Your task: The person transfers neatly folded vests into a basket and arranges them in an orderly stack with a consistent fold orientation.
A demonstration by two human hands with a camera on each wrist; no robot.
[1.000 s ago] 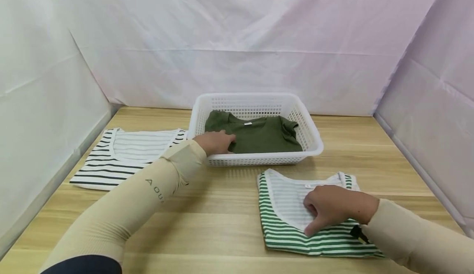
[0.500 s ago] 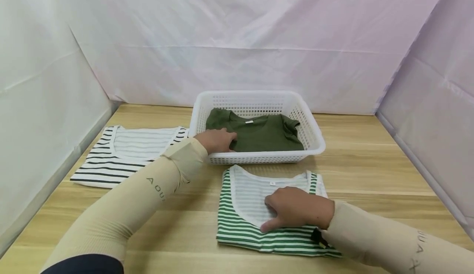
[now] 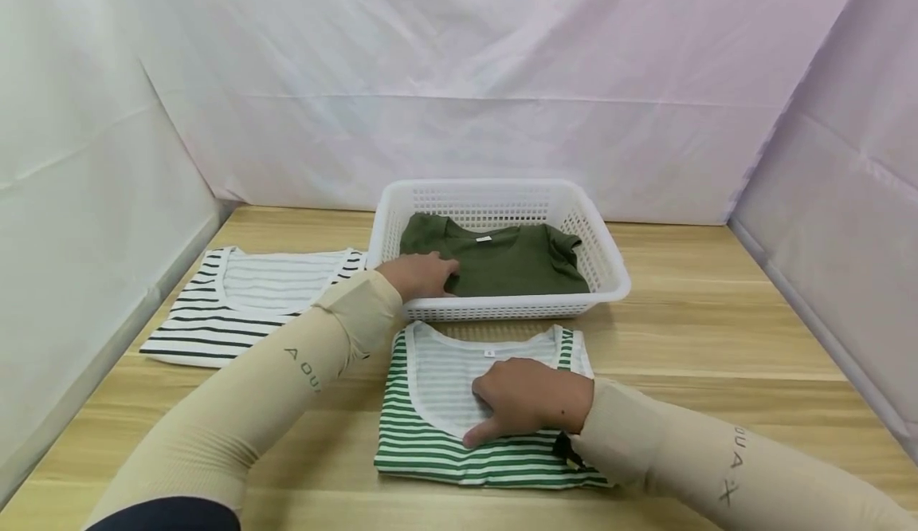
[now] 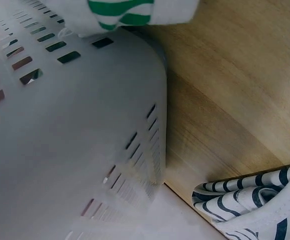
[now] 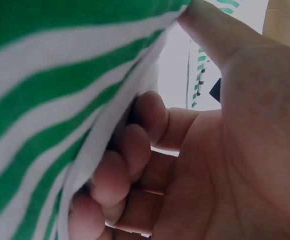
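In the head view, my right hand (image 3: 527, 395) holds a folded green-and-white striped shirt (image 3: 459, 461) in front of the basket. The right wrist view shows its fingers (image 5: 127, 160) curled against the white neckline edge, with the thumb at the green-striped cloth. My left hand (image 3: 423, 273) reaches over the front left corner of a white plastic basket (image 3: 610, 276), its fingers over a folded dark green shirt (image 3: 512, 268) inside. I cannot tell whether it grips anything. The left wrist view shows the basket's outer wall, with the left hand hidden.
A folded black-and-white striped shirt (image 3: 208, 324) lies on the wooden table (image 3: 717, 316) to the basket's left, partly covered by my left sleeve (image 3: 287, 371). White cloth walls (image 3: 495, 76) stand at the back and both sides.
My right hand and the green-striped shirt have moved left across the table, from front right of the basket to straight in front of it. My left hand has stayed at the basket's corner.
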